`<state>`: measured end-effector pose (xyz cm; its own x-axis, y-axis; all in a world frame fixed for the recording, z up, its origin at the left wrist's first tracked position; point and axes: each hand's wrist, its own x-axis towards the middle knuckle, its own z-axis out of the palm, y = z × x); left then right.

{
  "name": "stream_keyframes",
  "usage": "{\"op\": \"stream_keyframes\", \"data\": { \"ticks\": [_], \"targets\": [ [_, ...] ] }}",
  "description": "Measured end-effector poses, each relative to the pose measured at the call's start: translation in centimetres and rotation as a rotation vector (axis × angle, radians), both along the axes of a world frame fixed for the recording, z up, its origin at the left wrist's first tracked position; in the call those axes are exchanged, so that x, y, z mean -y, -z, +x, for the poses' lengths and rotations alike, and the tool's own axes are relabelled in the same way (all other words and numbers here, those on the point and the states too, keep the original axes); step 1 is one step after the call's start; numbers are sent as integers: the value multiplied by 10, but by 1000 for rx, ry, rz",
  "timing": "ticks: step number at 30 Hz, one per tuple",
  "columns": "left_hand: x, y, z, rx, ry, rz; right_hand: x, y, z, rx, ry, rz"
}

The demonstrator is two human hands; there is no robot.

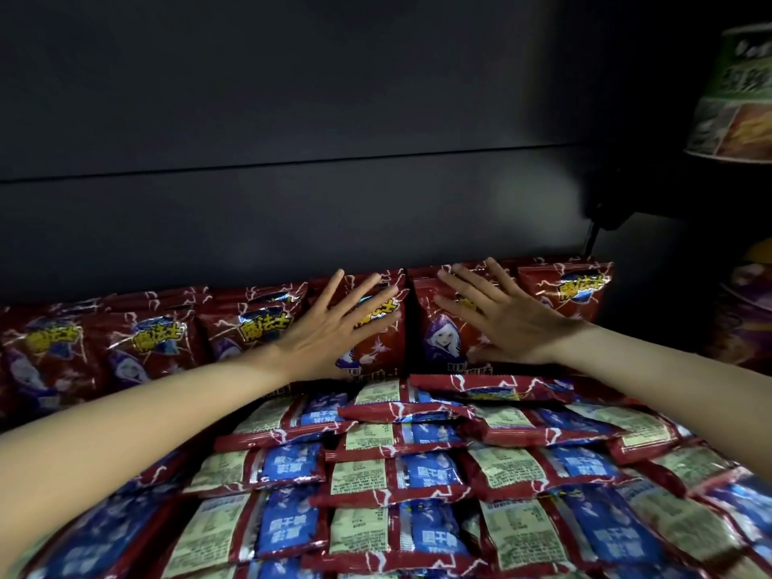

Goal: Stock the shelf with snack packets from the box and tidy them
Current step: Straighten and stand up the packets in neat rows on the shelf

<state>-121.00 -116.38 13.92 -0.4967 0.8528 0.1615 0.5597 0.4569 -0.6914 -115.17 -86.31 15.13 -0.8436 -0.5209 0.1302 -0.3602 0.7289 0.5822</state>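
Observation:
A row of upright red snack packets [158,340] with yellow lettering lines the back of the dark shelf. My left hand [330,328] presses flat, fingers spread, on one upright packet [376,328] near the middle. My right hand [497,319] presses flat on the neighbouring packet [443,340] with a white-haired figure printed on it. In front of the row, several red packets [417,474] lie face down in overlapping stacks, showing blue and pale green back panels. No box is in view.
The shelf's dark back panel [292,140] rises behind the row. At the right, instant-noodle bowls [739,98] sit on a higher shelf, and more bowls [747,311] stand beside the packets. A black bracket [605,219] sticks out at the back right.

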Motion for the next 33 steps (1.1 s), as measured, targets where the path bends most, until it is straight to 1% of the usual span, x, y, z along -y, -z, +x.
{"op": "stream_keyframes", "data": {
  "ticks": [2,4,8,14,17,19,23,25,27,29,31,33],
  "targets": [
    [0,2,-2,28,-19,51,2,4,-4,-7,18,55],
    [1,3,-4,58,-5,86,1,4,-7,-3,-2,63],
    [2,0,-10,123,23,84,-1,1,-13,13,-40,21],
    [2,-1,-11,176,33,66,-7,0,-23,141,-71,-79],
    [1,-6,-7,195,39,83,-7,-9,-17,218,-83,-166],
    [-2,-10,-3,204,63,131,-6,-19,-8,233,-100,-235],
    [-13,-20,7,217,141,279,-10,-50,37,338,-22,-463],
    [-23,-29,14,246,210,366,-20,-63,67,317,14,-568],
    [-37,-43,27,346,282,471,-34,-70,95,247,47,-654],
    [-52,-56,43,539,312,565,-53,-69,115,210,50,-744],
    [-67,-61,56,731,330,557,-74,-62,129,179,97,-770],
    [-79,-59,68,883,351,485,-89,-55,138,159,176,-730]
  ]
}}
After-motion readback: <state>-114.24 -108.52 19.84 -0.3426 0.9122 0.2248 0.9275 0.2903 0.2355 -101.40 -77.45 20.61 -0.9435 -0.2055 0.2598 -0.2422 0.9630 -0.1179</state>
